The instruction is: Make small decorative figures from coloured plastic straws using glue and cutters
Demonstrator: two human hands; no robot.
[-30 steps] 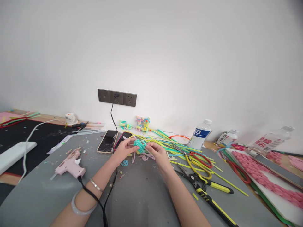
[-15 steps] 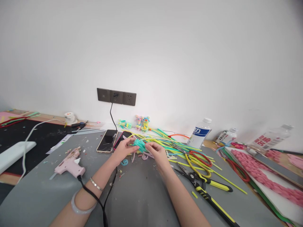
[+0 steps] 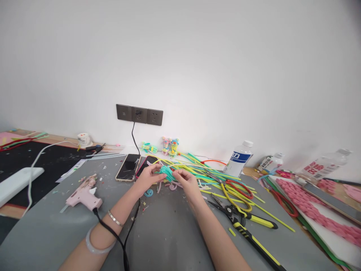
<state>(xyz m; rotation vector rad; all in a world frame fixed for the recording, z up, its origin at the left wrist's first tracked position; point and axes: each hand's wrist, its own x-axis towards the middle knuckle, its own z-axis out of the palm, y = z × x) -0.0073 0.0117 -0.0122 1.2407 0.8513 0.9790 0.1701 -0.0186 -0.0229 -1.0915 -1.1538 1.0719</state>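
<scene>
A small turquoise piece of bent pipe cleaners is held between my two hands above the grey work surface. My left hand pinches its left side with thumb and fingers. On the other side, my right hand grips its right edge between thumb and fingertips. The fingers cover parts of the piece. Behind and to the right lies a loose pile of yellow and turquoise pipe cleaners. A blue coil rests just below my left hand.
At left lies a pink glue gun, its black cord running under my left forearm. A phone lies behind it. Pliers, red-handled scissors and an upright bottle are at right. Small pipe-cleaner figures stand by the wall.
Both hands stay almost in place on the turquoise piece, which looks slightly turned. The whole view has shifted a little.
</scene>
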